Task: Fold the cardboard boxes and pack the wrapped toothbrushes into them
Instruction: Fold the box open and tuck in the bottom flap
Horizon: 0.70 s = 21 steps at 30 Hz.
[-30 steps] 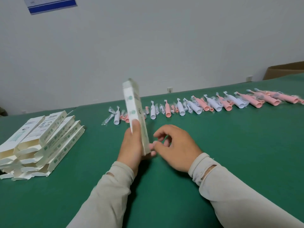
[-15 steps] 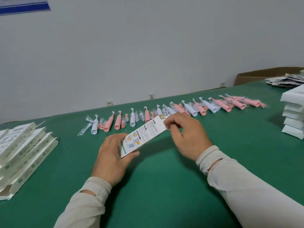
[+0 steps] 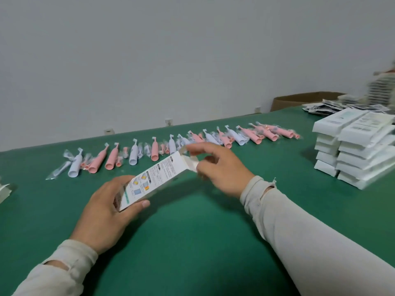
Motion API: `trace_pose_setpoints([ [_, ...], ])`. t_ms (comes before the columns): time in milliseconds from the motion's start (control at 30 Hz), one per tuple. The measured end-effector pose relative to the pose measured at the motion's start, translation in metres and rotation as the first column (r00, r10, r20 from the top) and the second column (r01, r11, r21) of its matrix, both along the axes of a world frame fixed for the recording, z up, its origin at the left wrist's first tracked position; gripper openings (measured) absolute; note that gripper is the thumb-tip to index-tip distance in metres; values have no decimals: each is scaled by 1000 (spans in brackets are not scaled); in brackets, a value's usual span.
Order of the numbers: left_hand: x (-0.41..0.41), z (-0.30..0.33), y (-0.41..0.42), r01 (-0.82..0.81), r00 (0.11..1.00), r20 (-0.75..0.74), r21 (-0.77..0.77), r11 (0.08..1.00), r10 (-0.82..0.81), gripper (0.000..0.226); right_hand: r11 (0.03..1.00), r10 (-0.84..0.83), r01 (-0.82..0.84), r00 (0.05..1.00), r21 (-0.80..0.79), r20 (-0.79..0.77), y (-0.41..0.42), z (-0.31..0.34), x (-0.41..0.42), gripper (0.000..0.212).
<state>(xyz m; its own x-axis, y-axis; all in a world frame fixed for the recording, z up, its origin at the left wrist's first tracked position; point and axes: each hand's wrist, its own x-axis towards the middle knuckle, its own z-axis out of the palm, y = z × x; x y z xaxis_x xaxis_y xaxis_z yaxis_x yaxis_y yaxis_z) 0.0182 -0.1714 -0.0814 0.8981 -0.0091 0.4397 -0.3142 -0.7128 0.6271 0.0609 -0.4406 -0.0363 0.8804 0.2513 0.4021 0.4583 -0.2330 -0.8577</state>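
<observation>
Squaring up: left hand (image 3: pixel 106 212) grips the box (image 3: pixel 154 180) base, right hand (image 3: pixel 220 169) pinches its far flap; tucking comes next, I'd say.

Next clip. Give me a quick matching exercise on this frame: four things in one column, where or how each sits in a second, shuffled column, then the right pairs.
Things
1. printed box
2. wrapped toothbrushes
3. stack of white boxes
4. brown carton

Places or states
A. in a long row across the far part of the green table
B. beyond the table's far edge, by the wall
D. piled on the table at the right
C. held off the table, left hand gripping its near end, right hand at the open flap

Pairs: 1-C, 2-A, 3-D, 4-B
</observation>
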Motion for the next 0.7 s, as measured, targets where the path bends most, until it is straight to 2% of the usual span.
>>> trace_pose_setpoints([
  [67, 14, 5, -14, -56, 996, 69, -19, 998, 57, 47, 941, -278, 275, 961, 196, -15, -22, 5, 26, 30],
  [100, 22, 8, -23, -79, 992, 98, -22, 997, 81, 49, 866, -460, 454, 888, 209, -22, -37, 6, 43, 25],
  [133, 30, 11, -33, -99, 988, 115, -17, 995, 100, 50, 772, -617, 612, 786, 173, -29, -55, 7, 61, 24],
  [200, 44, 13, -51, -135, 984, 119, 8, 991, 133, 50, 585, -810, 811, 586, 18, -27, -92, 5, 93, 28],
  [300, 63, 8, -69, -189, 979, 96, 84, 978, 181, 52, 367, -924, 907, 381, -206, 32, -140, 5, 136, 36],
  [400, 76, 1, -75, -222, 972, 99, 107, 969, 211, 51, 221, -958, 914, 268, -339, 98, -179, 16, 172, 38],
  [500, 87, -5, -74, -257, 960, 139, 98, 962, 242, 55, 161, -963, 856, 245, -492, 112, -208, 25, 203, 40],
  [600, 100, -8, -68, -275, 959, 104, 122, 954, 263, 58, 216, -950, 770, 308, -600, 54, -229, 21, 231, 49],
  [700, 112, -10, -71, -260, 962, 117, 138, 956, 245, 58, 279, -908, 618, 420, -735, 8, -245, 11, 252, 60],
])
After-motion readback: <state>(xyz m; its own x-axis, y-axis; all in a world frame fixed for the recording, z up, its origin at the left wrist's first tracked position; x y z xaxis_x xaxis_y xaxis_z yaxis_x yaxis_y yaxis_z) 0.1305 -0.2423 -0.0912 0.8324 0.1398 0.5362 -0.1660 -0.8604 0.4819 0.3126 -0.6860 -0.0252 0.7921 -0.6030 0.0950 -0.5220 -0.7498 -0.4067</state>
